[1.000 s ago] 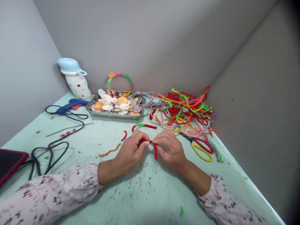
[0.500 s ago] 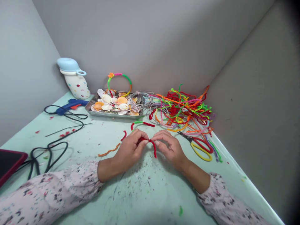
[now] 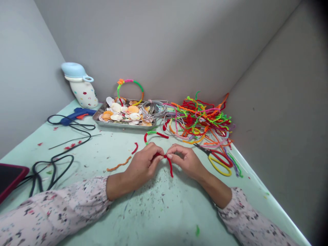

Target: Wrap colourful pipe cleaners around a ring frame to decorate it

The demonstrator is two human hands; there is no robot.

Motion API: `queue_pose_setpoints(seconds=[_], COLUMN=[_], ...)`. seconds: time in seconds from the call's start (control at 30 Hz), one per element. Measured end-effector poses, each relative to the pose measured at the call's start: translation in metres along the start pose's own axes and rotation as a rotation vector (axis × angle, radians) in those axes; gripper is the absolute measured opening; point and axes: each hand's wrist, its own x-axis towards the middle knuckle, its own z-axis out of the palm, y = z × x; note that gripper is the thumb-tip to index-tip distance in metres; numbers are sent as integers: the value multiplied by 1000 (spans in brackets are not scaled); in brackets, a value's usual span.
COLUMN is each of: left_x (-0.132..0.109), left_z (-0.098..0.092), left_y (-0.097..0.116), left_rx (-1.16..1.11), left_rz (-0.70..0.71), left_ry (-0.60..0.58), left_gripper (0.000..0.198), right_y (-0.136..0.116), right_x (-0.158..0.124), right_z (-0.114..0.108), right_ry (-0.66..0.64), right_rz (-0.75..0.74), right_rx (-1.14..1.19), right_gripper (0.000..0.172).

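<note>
A fuzzy red pipe cleaner (image 3: 171,168) is pinched between my two hands, one end hanging down toward the table. My left hand (image 3: 145,162) closes thumb and forefinger on it; part of it is hidden in those fingers. Close beside, the thumb and forefinger of my right hand (image 3: 186,160) pinch the same piece near its bend. Just beyond the hands lies a curved red and green pipe cleaner length (image 3: 153,133). Left of my left hand are a short red piece (image 3: 134,148) and an orange piece (image 3: 119,164).
A metal tray (image 3: 123,126) of shells stands at the back, a colourful ring (image 3: 142,89) upright in it. To its right are heaped pipe cleaners (image 3: 205,116) and scissors (image 3: 220,165). Left are a bottle (image 3: 83,90), a blue glue gun (image 3: 69,118), black cable (image 3: 53,159) and a red-edged device (image 3: 11,181).
My right hand's fingers have closed in from a looser pose to a pinch on the red pipe cleaner. Its hanging end has shifted slightly down and right.
</note>
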Motion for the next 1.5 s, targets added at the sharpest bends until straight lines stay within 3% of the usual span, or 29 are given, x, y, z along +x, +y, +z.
queue_pose_setpoints(seconds=[0.2, 0.67, 1.0, 1.33, 1.5], left_x=[0, 0, 1, 2, 1], left_z=[0, 1, 1, 0, 0], left_y=[0, -2, 0, 3, 2], left_rx=[7, 13, 3, -17, -28], left_rz=[-4, -9, -43, -54, -32], left_ry=[-28, -19, 2, 19, 33], left_gripper=[11, 10, 11, 12, 10], right_y=[4, 4, 2, 5, 3], right_x=[1, 2, 3, 1, -1], right_z=[-4, -5, -1, 3, 2], right_ry=[-73, -93, -23, 121, 95], right_rz=[20, 6, -113, -414, -394], right_rx=[23, 6, -132, -341, -307], right_gripper=[10, 9, 7, 10, 7])
